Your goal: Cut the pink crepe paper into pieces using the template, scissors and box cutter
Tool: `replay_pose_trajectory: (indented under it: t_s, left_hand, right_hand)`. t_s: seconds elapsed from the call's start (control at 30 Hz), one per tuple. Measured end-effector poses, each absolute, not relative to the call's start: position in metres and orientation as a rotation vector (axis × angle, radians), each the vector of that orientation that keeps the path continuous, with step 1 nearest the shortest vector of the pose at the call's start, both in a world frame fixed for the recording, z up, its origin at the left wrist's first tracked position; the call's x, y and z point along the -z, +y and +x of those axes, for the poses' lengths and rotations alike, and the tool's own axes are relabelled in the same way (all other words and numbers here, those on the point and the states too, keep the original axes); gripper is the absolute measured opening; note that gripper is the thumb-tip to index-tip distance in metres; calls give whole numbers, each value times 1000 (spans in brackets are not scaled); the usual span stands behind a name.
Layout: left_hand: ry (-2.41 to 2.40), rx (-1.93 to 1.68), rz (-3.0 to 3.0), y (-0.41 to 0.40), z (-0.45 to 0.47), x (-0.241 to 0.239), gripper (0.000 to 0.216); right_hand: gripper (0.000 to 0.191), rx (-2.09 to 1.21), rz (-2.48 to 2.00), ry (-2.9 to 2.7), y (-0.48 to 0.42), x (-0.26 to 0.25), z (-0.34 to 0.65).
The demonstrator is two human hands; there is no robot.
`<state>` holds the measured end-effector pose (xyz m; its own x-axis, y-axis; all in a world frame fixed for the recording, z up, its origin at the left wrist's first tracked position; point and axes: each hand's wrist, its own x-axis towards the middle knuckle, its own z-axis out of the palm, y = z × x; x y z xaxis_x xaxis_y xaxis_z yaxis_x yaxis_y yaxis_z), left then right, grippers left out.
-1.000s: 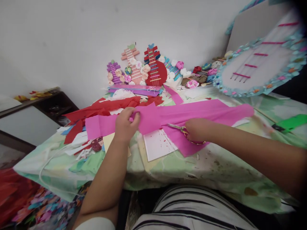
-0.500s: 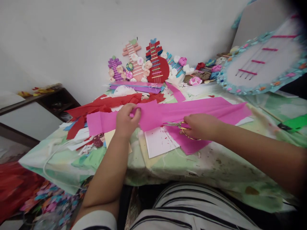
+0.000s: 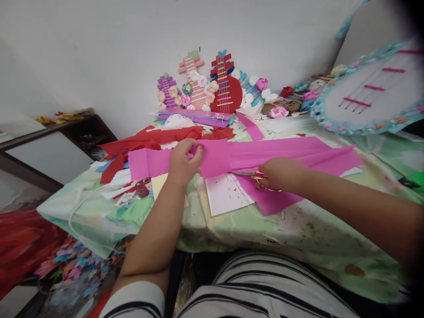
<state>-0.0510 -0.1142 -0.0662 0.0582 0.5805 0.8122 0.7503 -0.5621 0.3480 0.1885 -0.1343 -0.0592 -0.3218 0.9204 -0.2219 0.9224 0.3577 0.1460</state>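
Note:
A long sheet of pink crepe paper point(image 3: 215, 159) stretches across the table in front of me. My left hand point(image 3: 186, 161) pinches it between thumb and fingers, left of the middle. In my right hand point(image 3: 278, 173) is a pair of small scissors point(image 3: 253, 174) with gold-coloured handles. Their blades point left and lie at the paper's lower edge, close to a cut. A lower flap of the pink paper hangs beneath my right hand. Partly under the sheet lies a white card point(image 3: 228, 196) with red specks.
Torn red crepe paper point(image 3: 149, 140) lies behind my left hand. Several decorated paper lutes point(image 3: 227, 92) lean on the wall at the back. A large blue-edged lute shape point(image 3: 367, 97) stands at the right. A low cabinet point(image 3: 49, 154) is at the left.
The view has shifted slightly, so everything sits further right. The scissor blades look more closed than before. Both hands keep their places on the paper.

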Motion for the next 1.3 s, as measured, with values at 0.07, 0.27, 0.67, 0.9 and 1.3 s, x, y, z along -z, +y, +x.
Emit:
replay_pose_trajectory:
  t_s: [0.07, 0.27, 0.67, 0.9, 1.3]
  left_hand:
    - [-1394, 1523, -2141, -115, -50, 66, 10]
    - [-1444, 1510, -2131, -113, -51, 68, 11]
    - [-1477, 1522, -2161, -113, -51, 67, 10]
    - [-1512, 1541, -2127, -111, -52, 69, 10]
    - [-1527, 1574, -2133, -111, -52, 69, 10]
  right_hand:
    - [31, 9, 1618, 2365, -134, 58, 189]
    - [36, 36, 1635, 2398, -131, 59, 197]
    - [47, -48, 1584, 2444, -129, 65, 193]
    - [39, 5, 1543, 2443, -122, 62, 190]
    - [51, -46, 1557, 2464, -121, 65, 184]
